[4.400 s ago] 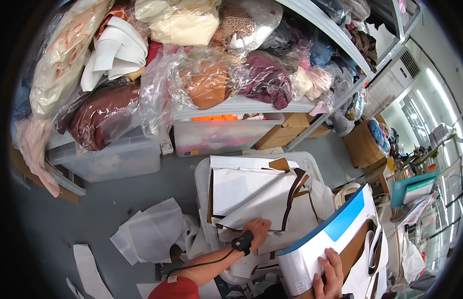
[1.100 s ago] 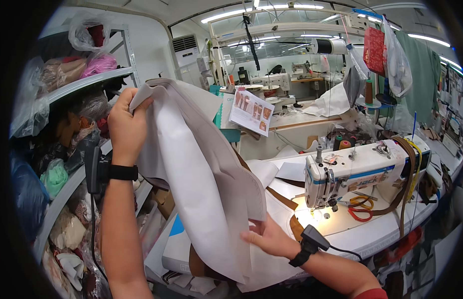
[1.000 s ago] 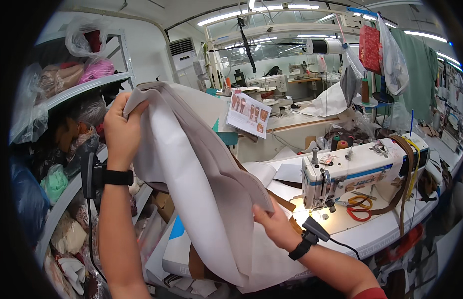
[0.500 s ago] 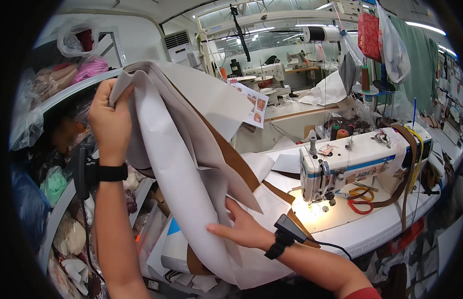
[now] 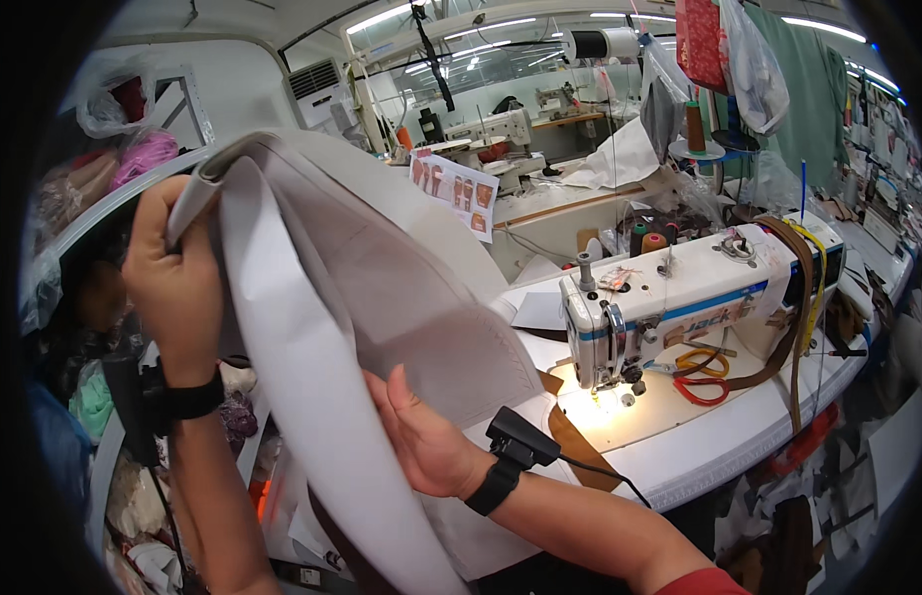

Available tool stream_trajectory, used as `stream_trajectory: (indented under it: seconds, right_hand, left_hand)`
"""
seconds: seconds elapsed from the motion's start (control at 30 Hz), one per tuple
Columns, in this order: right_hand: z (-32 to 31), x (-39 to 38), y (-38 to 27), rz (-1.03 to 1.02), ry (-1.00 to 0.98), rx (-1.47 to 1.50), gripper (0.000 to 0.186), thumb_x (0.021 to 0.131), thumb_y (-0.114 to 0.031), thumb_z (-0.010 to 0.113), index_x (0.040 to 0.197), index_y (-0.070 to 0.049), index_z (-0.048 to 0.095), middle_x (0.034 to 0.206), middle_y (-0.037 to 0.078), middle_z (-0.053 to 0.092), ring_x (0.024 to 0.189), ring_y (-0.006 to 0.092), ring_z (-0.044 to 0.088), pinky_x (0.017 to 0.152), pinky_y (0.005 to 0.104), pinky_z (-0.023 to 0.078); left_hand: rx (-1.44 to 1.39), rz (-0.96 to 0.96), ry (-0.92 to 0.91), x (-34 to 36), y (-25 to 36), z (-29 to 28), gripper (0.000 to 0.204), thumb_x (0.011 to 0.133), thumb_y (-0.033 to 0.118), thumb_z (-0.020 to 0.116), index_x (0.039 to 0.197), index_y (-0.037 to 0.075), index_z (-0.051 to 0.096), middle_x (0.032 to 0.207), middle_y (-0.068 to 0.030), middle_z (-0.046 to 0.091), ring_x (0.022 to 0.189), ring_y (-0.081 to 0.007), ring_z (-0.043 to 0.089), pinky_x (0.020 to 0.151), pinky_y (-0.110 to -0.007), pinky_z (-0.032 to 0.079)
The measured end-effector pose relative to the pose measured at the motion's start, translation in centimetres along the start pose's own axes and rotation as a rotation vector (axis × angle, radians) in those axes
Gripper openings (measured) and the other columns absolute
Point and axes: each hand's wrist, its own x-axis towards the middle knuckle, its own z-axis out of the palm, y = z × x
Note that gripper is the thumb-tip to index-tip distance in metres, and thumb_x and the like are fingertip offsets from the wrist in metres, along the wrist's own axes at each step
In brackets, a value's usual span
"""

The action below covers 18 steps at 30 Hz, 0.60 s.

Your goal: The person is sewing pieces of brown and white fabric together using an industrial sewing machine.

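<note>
Hands: left hand (image 5: 173, 283) grips grey fabric (image 5: 382, 288); right hand (image 5: 421, 436) beneath.

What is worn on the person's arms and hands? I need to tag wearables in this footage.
Both hands are bare. The left hand has a black wristband. The right hand has a black band with a small black box and cable. A red sleeve shows.

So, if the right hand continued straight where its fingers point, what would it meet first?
Probably nothing new: the right hand already lies with its fingers against the large pale grey fabric sheet, pointing up-left into it.
</note>
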Motion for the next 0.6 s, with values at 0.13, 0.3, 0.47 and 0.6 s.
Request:
stream_trajectory:
  seconds: [0.13,0.3,0.47,0.6]
  right_hand:
    - [1.1,-0.7,-2.7,0.145,-0.024,-0.286,0.082,0.103,-0.066,0.035,0.159,-0.006,0.028,0.154,0.009,0.044,0.141,0.0195,0.041,0.116,0.0372,0.035]
    - [-0.8,-2.1,-4.9,0.248,-0.077,-0.194,0.083,0.102,-0.067,0.035,0.157,-0.004,0.033,0.153,0.011,0.048,0.139,0.0203,0.046,0.115,0.0359,0.037]
    - [0.4,-4.4,-4.3,0.409,0.028,-0.199,0.072,0.105,-0.06,0.041,0.15,-0.004,0.042,0.144,0.009,0.056,0.13,0.0168,0.053,0.109,0.0343,0.044]
    - [3.4,-4.6,-1.1,0.236,-0.093,-0.705,0.063,0.106,-0.04,0.056,0.152,-0.003,0.037,0.134,0.006,0.055,0.12,0.0108,0.05,0.103,0.029,0.044]
  left_hand:
    - [0.043,-0.073,-0.035,-0.8,-0.5,0.8,0.006,0.096,0.007,0.068,0.101,0.004,0.067,0.082,-0.0014,0.066,0.076,-0.0061,0.058,0.071,-0.024,0.049]
    - [-0.001,-0.163,-0.002,-2.5,-4.3,1.2,0.007,0.093,0.007,0.069,0.096,0.001,0.066,0.079,-0.0054,0.067,0.073,-0.0103,0.059,0.072,-0.028,0.049]
    - [0.003,-0.268,-0.013,-3.6,-6.0,1.9,0.01,0.093,0.01,0.071,0.094,0.001,0.065,0.079,-0.0049,0.067,0.074,-0.0099,0.058,0.07,-0.028,0.049]
    - [-0.119,-0.399,0.023,-5.4,-8.9,2.9,0.015,0.093,0.012,0.073,0.095,0.001,0.064,0.084,-0.004,0.069,0.077,-0.0104,0.06,0.072,-0.028,0.05]
